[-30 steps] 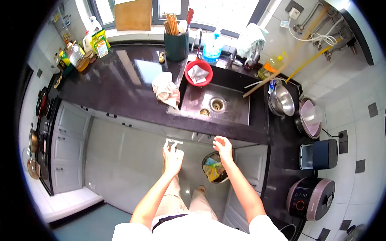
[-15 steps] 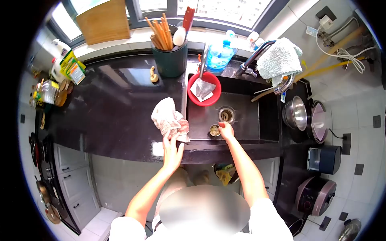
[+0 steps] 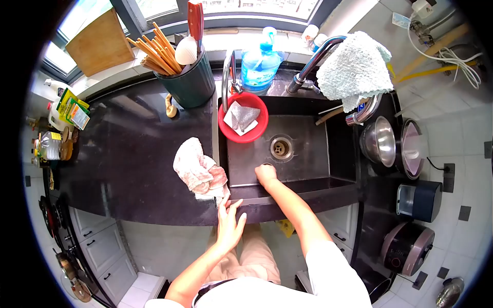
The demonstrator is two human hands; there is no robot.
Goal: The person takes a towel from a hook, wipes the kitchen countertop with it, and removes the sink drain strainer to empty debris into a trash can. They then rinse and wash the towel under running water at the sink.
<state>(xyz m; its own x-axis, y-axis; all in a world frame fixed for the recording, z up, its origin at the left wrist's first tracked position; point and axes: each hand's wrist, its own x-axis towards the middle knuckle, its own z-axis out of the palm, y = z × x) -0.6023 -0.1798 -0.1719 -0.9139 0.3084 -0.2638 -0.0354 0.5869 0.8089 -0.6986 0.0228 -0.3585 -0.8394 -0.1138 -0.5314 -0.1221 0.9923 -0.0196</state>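
My right hand (image 3: 266, 174) is down in the sink (image 3: 308, 164), fingers closed around something mostly hidden beneath them; a dark rim shows at their far side. My left hand (image 3: 229, 226) is at the counter's front edge with fingers apart, its fingertips by the pinkish cloth (image 3: 197, 172). Farther back in the sink is the round drain (image 3: 281, 148), uncovered. A red basin (image 3: 261, 126) at the sink's back left holds a grey, silvery piece (image 3: 243, 115) on something white.
A curved faucet draped with a pale cloth (image 3: 354, 69) overhangs the sink's right side. Behind stand a blue bottle (image 3: 259, 66) and a dark green holder (image 3: 192, 84) with chopsticks. Metal bowls (image 3: 380, 141) sit to the right, a rice cooker (image 3: 407, 248) nearer.
Both hands have moved from below the counter up to it. My right hand reached the small strainer in the sink and now covers it. The view has shifted closer to the sink.
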